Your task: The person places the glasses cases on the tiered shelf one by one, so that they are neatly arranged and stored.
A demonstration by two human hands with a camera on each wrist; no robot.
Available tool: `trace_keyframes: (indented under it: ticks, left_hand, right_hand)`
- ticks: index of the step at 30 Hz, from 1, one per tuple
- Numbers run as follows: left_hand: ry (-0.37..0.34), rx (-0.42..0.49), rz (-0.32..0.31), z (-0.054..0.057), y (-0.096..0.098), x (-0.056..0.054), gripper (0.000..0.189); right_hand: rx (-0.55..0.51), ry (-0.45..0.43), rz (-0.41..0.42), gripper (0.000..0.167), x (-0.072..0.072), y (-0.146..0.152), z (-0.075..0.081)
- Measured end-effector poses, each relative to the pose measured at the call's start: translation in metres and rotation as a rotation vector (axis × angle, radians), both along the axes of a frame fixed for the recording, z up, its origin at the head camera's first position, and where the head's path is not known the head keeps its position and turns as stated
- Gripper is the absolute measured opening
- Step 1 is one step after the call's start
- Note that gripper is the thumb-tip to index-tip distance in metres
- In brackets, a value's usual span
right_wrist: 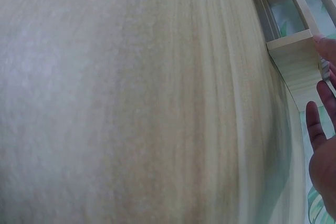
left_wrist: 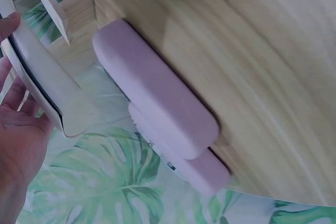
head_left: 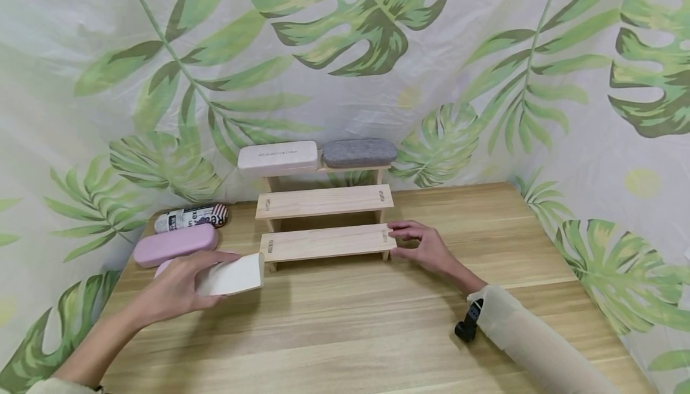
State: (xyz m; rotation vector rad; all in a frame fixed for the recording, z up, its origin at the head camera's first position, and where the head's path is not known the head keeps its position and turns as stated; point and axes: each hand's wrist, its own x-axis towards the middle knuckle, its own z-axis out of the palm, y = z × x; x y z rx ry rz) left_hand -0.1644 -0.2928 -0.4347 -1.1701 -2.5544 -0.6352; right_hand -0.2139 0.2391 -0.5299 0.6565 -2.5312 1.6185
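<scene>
My left hand (head_left: 175, 286) grips a white glasses case (head_left: 234, 274) between thumb and fingers, just left of a stepped wooden stand (head_left: 323, 242). A dark seam shows along the case's side in the left wrist view. At the right end of the stand's lowest step is my right hand (head_left: 426, 247), thumb at the front edge and a finger at the back edge. Its other fingers are spread beside the stand's side in the right wrist view. On the top step lie a pale glasses case (head_left: 277, 155) with lettering and a grey fabric glasses case (head_left: 359, 152).
Left of the stand, a pink glasses case (head_left: 175, 244) lies beside a patterned case (head_left: 191, 218). Another pink case is partly hidden behind my left hand. A leaf-print cloth (head_left: 334, 106) hangs around the wooden table (head_left: 350, 322).
</scene>
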Motion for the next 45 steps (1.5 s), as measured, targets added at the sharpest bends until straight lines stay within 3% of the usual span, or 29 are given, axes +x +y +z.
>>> trace_keyframes:
  ticks: [12, 23, 34, 40, 45]
  left_hand:
    - [-0.065, 0.0, -0.013, 0.012, 0.018, -0.015, 0.074]
    - [-0.048, 0.003, -0.041, 0.022, 0.039, -0.027, 0.07]
    - [-0.11, 0.004, 0.023, 0.031, 0.056, -0.033, 0.071]
    - [-0.089, -0.004, 0.025, 0.034, 0.065, -0.04, 0.069]
    - [-0.073, 0.001, -0.012, 0.037, 0.073, -0.047, 0.068]
  right_hand:
    - [0.013, -0.017, -0.005, 0.038, 0.001, -0.002, 0.003]
    - [-0.013, -0.005, 0.003, 0.038, 0.001, -0.001, -0.002]
    - [-0.01, 0.006, 0.013, 0.038, 0.0, -0.001, -0.001]
    - [-0.007, 0.008, 0.014, 0.038, 0.001, -0.001, 0.001]
    - [-0.009, -0.008, 0.005, 0.038, 0.003, -0.002, 0.0]
